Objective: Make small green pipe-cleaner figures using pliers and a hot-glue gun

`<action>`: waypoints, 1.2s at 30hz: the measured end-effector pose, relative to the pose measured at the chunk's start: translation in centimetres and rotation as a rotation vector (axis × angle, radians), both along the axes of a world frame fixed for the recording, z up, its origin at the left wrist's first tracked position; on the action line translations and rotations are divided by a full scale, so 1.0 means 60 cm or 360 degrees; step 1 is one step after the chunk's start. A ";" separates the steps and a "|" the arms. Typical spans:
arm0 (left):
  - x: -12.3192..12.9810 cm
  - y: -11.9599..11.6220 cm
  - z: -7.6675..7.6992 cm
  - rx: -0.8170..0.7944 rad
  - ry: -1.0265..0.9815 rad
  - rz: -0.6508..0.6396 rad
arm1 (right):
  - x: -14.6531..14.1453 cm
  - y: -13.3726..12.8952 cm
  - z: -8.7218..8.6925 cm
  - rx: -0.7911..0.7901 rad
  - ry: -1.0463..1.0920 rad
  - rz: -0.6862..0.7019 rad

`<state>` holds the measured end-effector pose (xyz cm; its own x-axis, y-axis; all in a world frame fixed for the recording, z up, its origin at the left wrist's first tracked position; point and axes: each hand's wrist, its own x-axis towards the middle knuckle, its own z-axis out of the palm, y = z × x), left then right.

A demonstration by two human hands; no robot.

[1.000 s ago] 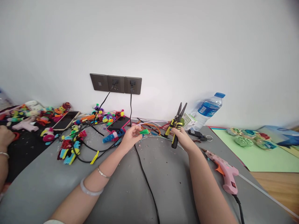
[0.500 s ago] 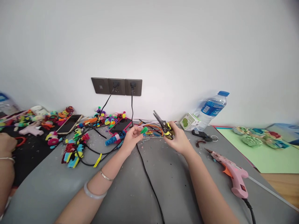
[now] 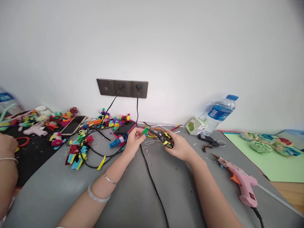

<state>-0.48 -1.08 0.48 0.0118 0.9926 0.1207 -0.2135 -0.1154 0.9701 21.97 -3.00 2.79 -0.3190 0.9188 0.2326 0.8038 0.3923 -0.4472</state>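
Observation:
Pinched in the fingertips of my left hand (image 3: pixel 136 138) is a small green fuzzy piece (image 3: pixel 145 131), which looks like folded pipe cleaner. My right hand (image 3: pixel 178 145) is wrapped round the yellow-and-black handles of a pair of pliers (image 3: pixel 162 136). The pliers' jaws point left and reach the green piece; whether they grip it I cannot tell. Behind both hands, several coloured pipe cleaners (image 3: pixel 176 128) lie near the wall. To the left of my left hand sits a blue fuzzy piece (image 3: pixel 116 142).
A pink glue gun (image 3: pixel 244 183) lies at right with its cord trailing forward. Nearby are keys (image 3: pixel 209 139), a small box (image 3: pixel 195 126) and a leaning water bottle (image 3: pixel 220 114). Black cables (image 3: pixel 152 180) cross the grey table. At far left is another person's hand (image 3: pixel 7 147).
My right hand has lowered the pliers and turned them leftward, bringing the jaws to the green piece. My left hand keeps its pinch. The view has shifted slightly.

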 end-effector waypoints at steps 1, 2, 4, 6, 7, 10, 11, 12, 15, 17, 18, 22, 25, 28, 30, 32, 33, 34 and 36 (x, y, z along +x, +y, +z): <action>0.000 0.000 0.000 0.0020 0.0018 0.0010 | -0.001 0.000 -0.001 -0.0007 0.0005 0.0010; -0.001 0.000 0.000 0.0040 0.0035 0.0021 | -0.001 0.001 -0.002 -0.0013 0.0010 0.0016; -0.002 0.000 0.000 0.0078 0.0064 0.0038 | -0.002 0.001 -0.003 -0.0024 0.0013 0.0013; -0.003 0.001 -0.001 0.0105 0.0083 0.0048 | -0.002 0.001 -0.005 -0.0039 0.0004 0.0003; -0.004 0.002 -0.001 0.0114 0.0090 0.0052 | -0.001 0.001 -0.005 -0.0047 0.0001 0.0001; -0.005 0.003 -0.003 0.0131 0.0104 0.0067 | 0.002 0.001 -0.007 -0.0058 0.0014 0.0004; -0.006 0.003 -0.004 0.0136 0.0111 0.0073 | 0.003 0.001 -0.008 -0.0053 0.0029 0.0006; -0.006 0.003 -0.005 0.0139 0.0121 0.0078 | 0.003 0.001 -0.008 -0.0044 0.0047 0.0008; -0.006 0.003 -0.006 0.0138 0.0148 0.0081 | 0.006 0.000 -0.008 -0.0020 0.0077 0.0010; -0.005 0.003 -0.005 0.0137 0.0149 0.0066 | 0.008 0.001 -0.005 -0.0018 0.0056 0.0000; -0.004 0.003 -0.005 0.0139 0.0146 0.0052 | 0.009 0.001 -0.004 -0.0018 0.0039 -0.0010; -0.002 0.001 -0.002 0.0155 0.0145 0.0000 | 0.013 0.003 0.000 -0.0039 0.0006 -0.0008; -0.001 -0.002 0.001 0.0150 0.0162 0.0006 | 0.014 0.003 0.001 -0.0063 0.0031 0.0034; -0.001 -0.003 0.003 0.0129 0.0168 -0.0008 | 0.014 0.004 0.000 -0.0068 0.0057 0.0061; -0.002 -0.003 0.004 0.0120 0.0156 -0.0017 | 0.013 0.005 -0.001 -0.0073 0.0066 0.0085; -0.002 -0.003 0.004 0.0119 0.0145 -0.0018 | 0.013 0.006 -0.004 -0.0079 0.0061 0.0091; -0.002 -0.002 0.004 0.0119 0.0141 -0.0019 | 0.013 0.006 -0.006 -0.0081 0.0056 0.0086; -0.002 -0.002 0.004 0.0118 0.0139 -0.0022 | 0.013 0.005 -0.008 -0.0080 0.0050 0.0075; -0.002 -0.002 0.002 0.0105 0.0148 -0.0041 | 0.014 0.000 -0.015 -0.0074 0.0021 0.0017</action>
<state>-0.58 -1.21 0.61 0.0516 0.9817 0.1831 -0.1270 -0.1754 0.9763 22.80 -3.00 1.87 -0.3261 0.9252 0.1941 0.7935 0.3795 -0.4758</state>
